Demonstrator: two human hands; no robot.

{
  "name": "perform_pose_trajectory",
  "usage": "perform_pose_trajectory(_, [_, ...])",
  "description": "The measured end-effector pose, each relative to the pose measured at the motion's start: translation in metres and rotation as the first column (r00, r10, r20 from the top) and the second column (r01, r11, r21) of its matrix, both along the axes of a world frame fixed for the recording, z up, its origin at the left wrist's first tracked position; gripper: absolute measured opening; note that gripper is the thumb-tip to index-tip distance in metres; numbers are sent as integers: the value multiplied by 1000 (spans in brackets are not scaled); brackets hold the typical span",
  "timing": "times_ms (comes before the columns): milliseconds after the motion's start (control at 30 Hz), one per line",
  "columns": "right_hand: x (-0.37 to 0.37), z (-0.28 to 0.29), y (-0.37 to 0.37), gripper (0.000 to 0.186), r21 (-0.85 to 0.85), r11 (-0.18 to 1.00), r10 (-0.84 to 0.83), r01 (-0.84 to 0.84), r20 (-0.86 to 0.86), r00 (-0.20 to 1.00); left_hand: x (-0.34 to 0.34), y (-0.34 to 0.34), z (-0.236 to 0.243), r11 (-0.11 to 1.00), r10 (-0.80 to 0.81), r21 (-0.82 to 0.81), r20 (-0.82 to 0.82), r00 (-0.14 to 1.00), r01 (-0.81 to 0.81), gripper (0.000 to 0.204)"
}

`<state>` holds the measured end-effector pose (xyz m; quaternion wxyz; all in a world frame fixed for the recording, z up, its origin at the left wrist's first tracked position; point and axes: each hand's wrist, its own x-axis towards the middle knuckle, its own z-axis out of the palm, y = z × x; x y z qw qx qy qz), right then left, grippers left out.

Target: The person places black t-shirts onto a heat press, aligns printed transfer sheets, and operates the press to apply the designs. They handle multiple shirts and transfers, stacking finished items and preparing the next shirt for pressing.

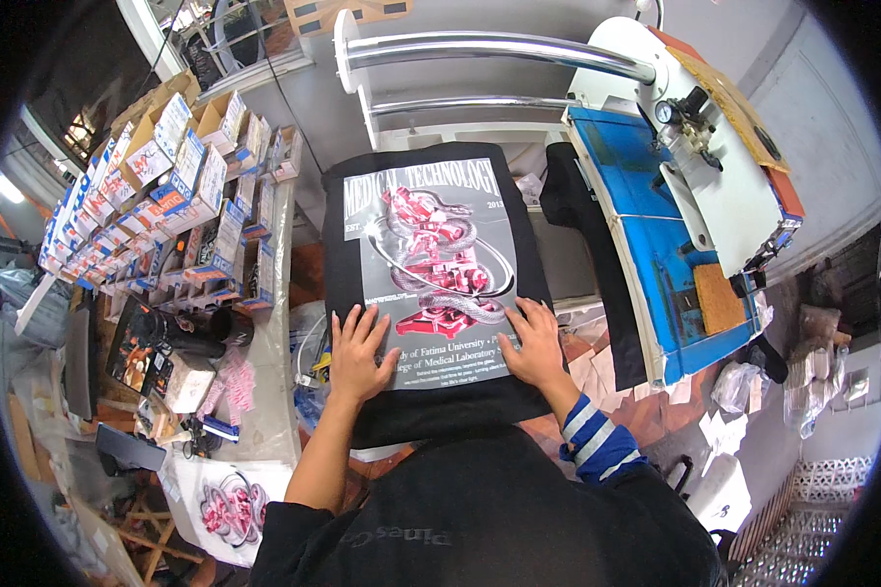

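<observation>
A black shirt (343,264) lies stretched flat over the press's platen in front of me. On it sits a large grey printed design sheet (372,264) with a pink microscope-and-snake picture and white lettering. My left hand (360,357) rests on the lower left edge of the sheet, fingers spread. My right hand (533,344) lies on the lower right edge, its fingers also stretched out. Both palms press down flat and hold nothing. A blue striped band (597,440) wraps my right forearm. Whether the sheet is loose or bonded to the cloth, I cannot tell.
A heat press (675,166) with chrome bars (499,54) stands behind and right; its blue-covered plate (646,274) has black cloth beside it. Stacked cardboard bins (186,186) fill the left table. A printed picture sheet (233,509) lies lower left. Plastic bags (739,386) sit right.
</observation>
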<state>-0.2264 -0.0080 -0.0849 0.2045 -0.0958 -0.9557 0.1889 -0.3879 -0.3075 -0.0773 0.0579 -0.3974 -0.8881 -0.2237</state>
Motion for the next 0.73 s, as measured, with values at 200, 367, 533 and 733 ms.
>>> perform_pose_trajectory(200, [-3, 3, -5, 47, 29, 999, -31, 30, 3, 1000, 1, -1, 2, 1000, 15, -5, 22, 1000, -15, 59])
perform_pose_trajectory(367, [-2, 2, -4, 47, 17, 999, -48, 48, 0, 999, -1, 0, 1, 1000, 2, 1, 3, 1000, -2, 59])
perform_pose_trajectory(533, [-4, 1, -6, 48, 27, 998, -54, 53, 29, 998, -2, -3, -3, 1000, 22, 22, -4, 1000, -22, 58])
perform_pose_trajectory(733, [-4, -2, -5, 50, 18, 999, -41, 40, 38, 998, -2, -4, -6, 999, 24, 29, 12, 1000, -24, 58])
